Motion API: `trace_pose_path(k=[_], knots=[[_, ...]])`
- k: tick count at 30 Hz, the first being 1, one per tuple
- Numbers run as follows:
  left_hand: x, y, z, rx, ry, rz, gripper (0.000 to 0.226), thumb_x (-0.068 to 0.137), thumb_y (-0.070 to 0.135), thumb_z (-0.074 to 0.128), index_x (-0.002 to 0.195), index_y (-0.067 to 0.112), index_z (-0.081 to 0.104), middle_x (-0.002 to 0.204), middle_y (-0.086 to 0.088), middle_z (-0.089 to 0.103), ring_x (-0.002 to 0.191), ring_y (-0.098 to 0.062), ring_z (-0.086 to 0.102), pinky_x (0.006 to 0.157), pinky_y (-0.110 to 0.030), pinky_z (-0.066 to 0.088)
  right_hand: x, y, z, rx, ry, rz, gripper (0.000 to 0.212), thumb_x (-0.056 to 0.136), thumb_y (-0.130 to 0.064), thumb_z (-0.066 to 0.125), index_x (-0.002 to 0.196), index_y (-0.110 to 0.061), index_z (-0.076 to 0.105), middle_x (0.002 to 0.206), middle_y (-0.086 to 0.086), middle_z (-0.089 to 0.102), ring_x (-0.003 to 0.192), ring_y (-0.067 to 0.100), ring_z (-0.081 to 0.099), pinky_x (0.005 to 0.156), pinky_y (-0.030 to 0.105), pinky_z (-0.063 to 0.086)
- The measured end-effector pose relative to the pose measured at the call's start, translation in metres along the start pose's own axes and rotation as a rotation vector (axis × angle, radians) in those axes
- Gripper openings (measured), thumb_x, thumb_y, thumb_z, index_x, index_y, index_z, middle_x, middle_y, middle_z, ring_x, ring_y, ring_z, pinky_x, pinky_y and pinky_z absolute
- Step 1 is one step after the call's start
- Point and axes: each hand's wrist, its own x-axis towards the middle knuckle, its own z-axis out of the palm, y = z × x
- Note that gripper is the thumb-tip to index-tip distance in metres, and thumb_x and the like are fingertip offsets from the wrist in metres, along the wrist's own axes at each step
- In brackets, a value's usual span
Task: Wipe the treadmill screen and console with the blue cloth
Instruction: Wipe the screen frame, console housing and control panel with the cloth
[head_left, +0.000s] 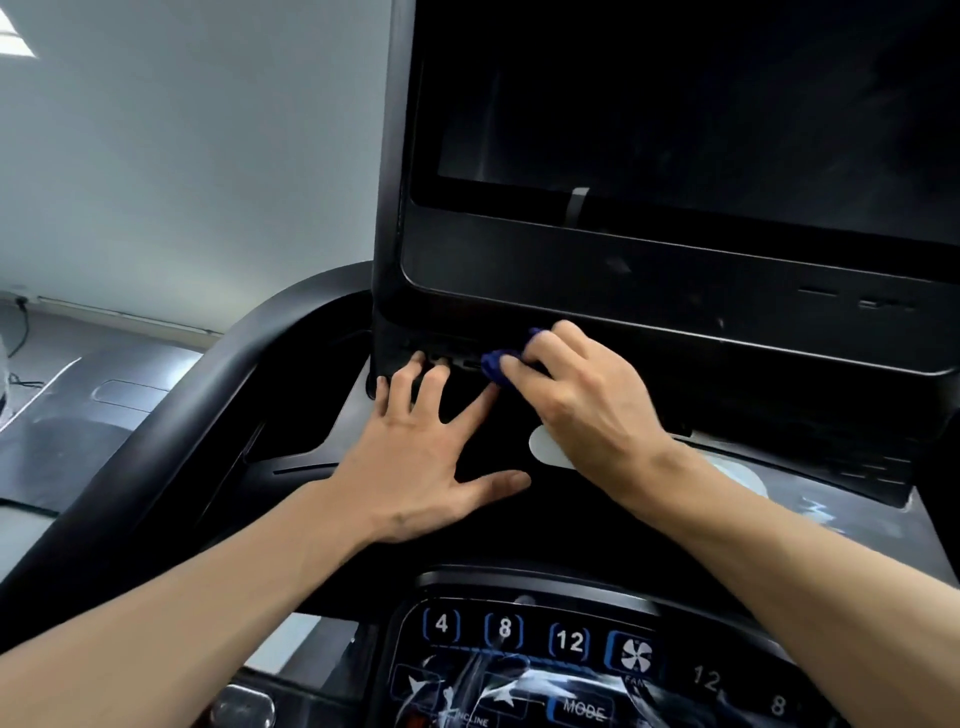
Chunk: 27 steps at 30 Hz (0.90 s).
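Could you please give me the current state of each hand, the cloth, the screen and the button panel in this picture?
left hand: open, fingers spread flat on the console.
right hand: gripping the blue cloth, pressing it under the screen housing.
blue cloth: bunched up, mostly hidden by the fingers.
screen: dark, showing nothing.
button panel: markings visible, glare across it.

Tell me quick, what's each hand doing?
Left hand: open, fingers spread flat on the black treadmill console.
Right hand: gripping the bunched blue cloth.

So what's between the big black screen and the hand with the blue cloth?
In the head view, only the console's black bezel lies between the screen and the right hand gripping the blue cloth.
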Motion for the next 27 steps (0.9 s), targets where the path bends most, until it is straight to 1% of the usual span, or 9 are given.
trace_pose_path(k=[2, 5, 8, 12, 14, 18, 21, 24, 27], knots=[[0.0, -0.001, -0.002, -0.014, -0.001, 0.0, 0.1, 0.074, 0.097, 0.011, 0.158, 0.045, 0.0, 0.162, -0.008, 0.0, 0.152, -0.031, -0.017, 0.125, -0.058, 0.011, 0.015, -0.007, 0.008, -0.019, -0.027, -0.086, 0.024, 0.095, -0.004, 0.047, 0.099, 0.0, 0.07, 0.088, 0.013, 0.06, 0.079, 0.029, 0.051, 0.061, 0.04, 0.049], [0.0, -0.005, -0.004, 0.011, -0.007, 0.015, 0.096, 0.076, 0.094, 0.01, 0.158, 0.045, 0.001, 0.161, -0.005, 0.0, 0.151, -0.03, -0.015, 0.125, -0.057, 0.011, 0.004, -0.004, -0.003, -0.094, -0.25, -0.063, 0.048, 0.088, -0.016, 0.051, 0.135, -0.01, 0.058, 0.119, 0.008, 0.056, 0.096, 0.029, 0.048, 0.073, 0.039, 0.047], [-0.002, -0.005, -0.005, -0.005, -0.012, 0.027, 0.094, 0.079, 0.094, 0.013, 0.158, 0.047, -0.004, 0.162, -0.007, 0.0, 0.151, -0.03, -0.016, 0.125, -0.057, 0.008, -0.017, 0.004, -0.025, -0.198, -0.42, 0.0, 0.066, 0.09, -0.023, 0.055, 0.154, -0.024, 0.039, 0.132, 0.004, 0.044, 0.097, 0.027, 0.043, 0.07, 0.037, 0.047], [-0.001, -0.006, -0.006, -0.023, -0.026, 0.025, 0.094, 0.079, 0.093, 0.016, 0.158, 0.047, -0.006, 0.163, -0.006, -0.002, 0.152, -0.03, -0.017, 0.125, -0.058, 0.005, -0.007, 0.001, -0.014, -0.222, -0.405, 0.013, 0.072, 0.082, -0.012, 0.054, 0.153, -0.019, 0.042, 0.124, 0.01, 0.046, 0.093, 0.03, 0.041, 0.062, 0.036, 0.051], [-0.001, -0.006, -0.005, -0.013, -0.019, 0.024, 0.094, 0.079, 0.093, 0.017, 0.158, 0.046, -0.003, 0.163, -0.007, -0.002, 0.152, -0.031, -0.018, 0.125, -0.058, 0.006, 0.005, -0.012, -0.004, -0.213, -0.371, 0.022, 0.071, 0.08, -0.014, 0.048, 0.151, -0.015, 0.045, 0.122, 0.011, 0.047, 0.092, 0.031, 0.042, 0.063, 0.035, 0.051], [-0.001, -0.006, -0.005, -0.001, -0.022, 0.026, 0.094, 0.079, 0.093, 0.017, 0.158, 0.047, -0.004, 0.164, -0.006, -0.001, 0.152, -0.031, -0.016, 0.125, -0.058, 0.005, -0.002, -0.016, -0.007, -0.249, -0.43, 0.071, 0.069, 0.087, -0.018, 0.041, 0.155, -0.012, 0.036, 0.122, 0.011, 0.041, 0.092, 0.032, 0.039, 0.07, 0.035, 0.051], [0.0, -0.007, -0.005, -0.005, -0.027, 0.032, 0.093, 0.079, 0.093, 0.015, 0.157, 0.048, -0.006, 0.164, -0.005, -0.001, 0.152, -0.031, -0.017, 0.125, -0.058, 0.003, -0.02, -0.01, -0.018, -0.25, -0.367, 0.142, 0.068, 0.083, -0.011, 0.053, 0.15, -0.007, 0.044, 0.114, 0.016, 0.049, 0.084, 0.034, 0.042, 0.063, 0.037, 0.052], [-0.001, -0.007, -0.004, -0.011, -0.027, 0.029, 0.093, 0.079, 0.093, 0.015, 0.158, 0.047, -0.006, 0.165, -0.007, -0.002, 0.152, -0.032, -0.017, 0.125, -0.059, 0.001, -0.016, -0.013, -0.018, -0.212, -0.319, 0.121, 0.067, 0.078, -0.004, 0.057, 0.145, -0.009, 0.052, 0.106, 0.018, 0.053, 0.077, 0.034, 0.043, 0.05, 0.034, 0.044], [0.0, -0.007, -0.005, -0.01, -0.017, 0.029, 0.093, 0.079, 0.093, 0.014, 0.158, 0.046, -0.004, 0.164, -0.009, -0.001, 0.152, -0.032, -0.015, 0.125, -0.058, 0.004, -0.005, -0.009, -0.018, -0.203, -0.316, 0.004, 0.062, 0.078, -0.001, 0.056, 0.138, -0.014, 0.06, 0.103, 0.019, 0.056, 0.074, 0.033, 0.045, 0.049, 0.027, 0.031]])
